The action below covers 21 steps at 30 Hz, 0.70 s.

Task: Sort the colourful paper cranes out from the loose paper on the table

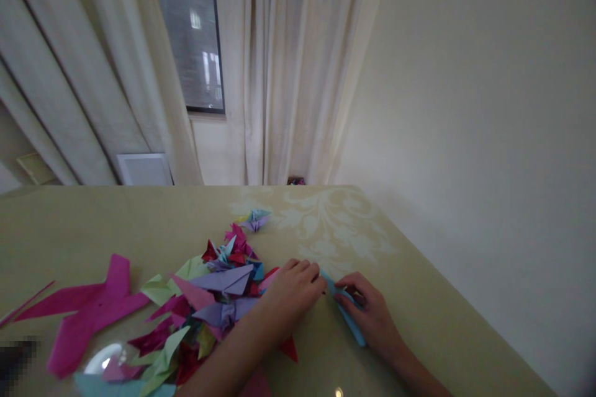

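My left hand (pixel 294 293) and my right hand (pixel 370 313) meet over a light blue folded paper (pixel 350 317) lying on the olive tablecloth. Both hands pinch it, the left at its far tip, the right along its middle. Fingers of both hands are curled and pressed onto the paper. Just left of my left hand lies a heap of folded coloured paper shapes (pixel 218 298) in purple, pink, red and green.
A large magenta paper cut-out (pixel 88 313) lies at the left. A small purple and blue folded piece (pixel 255 219) sits farther back. The table (pixel 419 298) edge runs diagonally at the right, beside a plain wall. Curtains and a window stand behind.
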Available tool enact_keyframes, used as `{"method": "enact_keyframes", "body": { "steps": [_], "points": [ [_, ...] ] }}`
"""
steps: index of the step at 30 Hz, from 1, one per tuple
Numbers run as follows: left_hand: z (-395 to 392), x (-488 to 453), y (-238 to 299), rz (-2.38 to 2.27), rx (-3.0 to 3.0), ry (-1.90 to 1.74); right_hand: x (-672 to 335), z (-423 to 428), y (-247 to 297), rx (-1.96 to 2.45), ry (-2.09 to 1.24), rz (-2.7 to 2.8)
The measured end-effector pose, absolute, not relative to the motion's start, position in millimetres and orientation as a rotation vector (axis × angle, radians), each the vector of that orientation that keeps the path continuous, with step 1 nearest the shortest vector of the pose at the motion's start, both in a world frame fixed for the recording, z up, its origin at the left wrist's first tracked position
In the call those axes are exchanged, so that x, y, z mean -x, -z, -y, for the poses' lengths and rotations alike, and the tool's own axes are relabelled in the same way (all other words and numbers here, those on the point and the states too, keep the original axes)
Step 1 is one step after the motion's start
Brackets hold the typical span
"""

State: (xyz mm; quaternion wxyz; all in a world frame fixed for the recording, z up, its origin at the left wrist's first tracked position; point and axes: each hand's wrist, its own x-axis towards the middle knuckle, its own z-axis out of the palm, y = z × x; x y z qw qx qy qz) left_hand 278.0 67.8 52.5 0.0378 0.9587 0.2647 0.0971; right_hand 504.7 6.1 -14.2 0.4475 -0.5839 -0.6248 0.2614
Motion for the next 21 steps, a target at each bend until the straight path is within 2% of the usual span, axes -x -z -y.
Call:
{"method": "enact_keyframes", "body": {
  "steps": [5, 12, 16, 21],
  "points": [
    [-70, -267, -75, -0.934, -2.655, -0.734, -504, -5, 13, 1.448, -0.621, 1.566],
    [-70, -249, -108, -0.833, -2.061, -1.249, -504, -5, 13, 1.459, -0.588, 1.57],
    [-71, -245, -113, -0.843, -1.83, -1.299, -503, -5, 13, 1.459, -0.59, 1.568],
    [-71, -249, -114, -0.742, -1.511, -1.131, -504, -6, 16, 1.473, -0.613, 1.523]
  ]
}}
